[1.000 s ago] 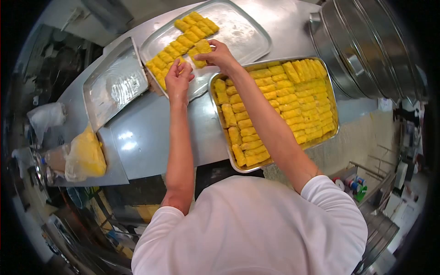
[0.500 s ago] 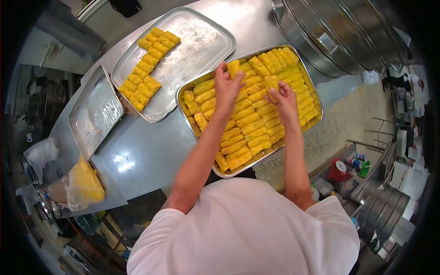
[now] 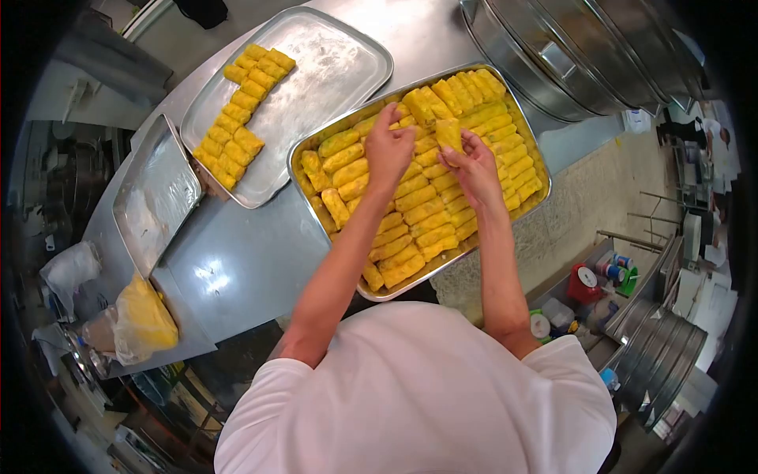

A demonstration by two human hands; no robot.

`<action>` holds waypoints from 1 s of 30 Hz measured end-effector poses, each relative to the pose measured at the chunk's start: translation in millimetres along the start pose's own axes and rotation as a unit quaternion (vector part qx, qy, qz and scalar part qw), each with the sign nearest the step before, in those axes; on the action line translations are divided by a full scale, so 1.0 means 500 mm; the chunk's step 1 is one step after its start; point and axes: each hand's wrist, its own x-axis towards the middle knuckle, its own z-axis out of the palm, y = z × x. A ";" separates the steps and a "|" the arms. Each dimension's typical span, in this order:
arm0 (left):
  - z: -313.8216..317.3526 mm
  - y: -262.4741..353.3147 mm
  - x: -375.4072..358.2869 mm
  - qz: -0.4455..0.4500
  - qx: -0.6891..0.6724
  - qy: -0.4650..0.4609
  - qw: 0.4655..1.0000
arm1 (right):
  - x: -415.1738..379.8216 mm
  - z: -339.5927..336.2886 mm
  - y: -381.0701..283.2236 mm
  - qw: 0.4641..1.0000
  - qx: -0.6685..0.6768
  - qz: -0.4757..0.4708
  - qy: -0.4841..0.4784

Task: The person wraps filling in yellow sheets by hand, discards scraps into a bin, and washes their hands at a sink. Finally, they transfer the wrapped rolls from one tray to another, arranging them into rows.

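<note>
Over a deep metal tray (image 3: 294,162) packed with rows of yellow rolls, both my hands are at work. A single yellow roll (image 3: 448,134) is pinched upright between the thumb and fingers of my right hand (image 3: 476,170), above the tray's middle. My left hand (image 3: 388,154) hovers near the far rows with its fingers curled in; no roll shows in it. Just right of its fingertips lies a yellow roll (image 3: 416,107), at the left end of the upper layer in the far row. My forearms hide some of the rolls below.
A shallow tray (image 3: 335,59) with several shorter yellow pieces (image 3: 237,114) stands at far left. Beside it, a smaller metal tray (image 3: 162,189) tilts. Large round steamer tiers (image 3: 545,55) stand far right. A plastic bag with yellow contents (image 3: 146,316) lies at the table's left end.
The roll in my left hand has been laid at the end of the upper row, and that hand has drawn slightly left. My right hand has moved left with its roll. The view has shifted slightly.
</note>
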 end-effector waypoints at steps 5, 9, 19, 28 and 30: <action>-0.105 0.046 -0.042 -0.065 -0.067 0.004 0.996 | 0.021 0.087 -0.021 0.999 -0.016 -0.001 -0.048; -0.150 0.054 -0.058 -0.075 -0.081 0.017 0.994 | 0.068 0.131 0.006 0.924 -0.327 -0.184 0.076; -0.238 0.036 -0.106 -0.076 -0.101 0.004 0.992 | 0.071 0.170 0.032 0.760 -0.557 -0.331 0.049; -0.386 0.052 -0.110 -0.057 -0.133 0.180 0.973 | 0.097 0.477 0.099 0.874 -0.371 -0.142 -0.281; -0.436 0.042 -0.096 -0.048 -0.125 0.220 0.966 | 0.121 0.536 0.116 0.869 -0.401 -0.103 -0.272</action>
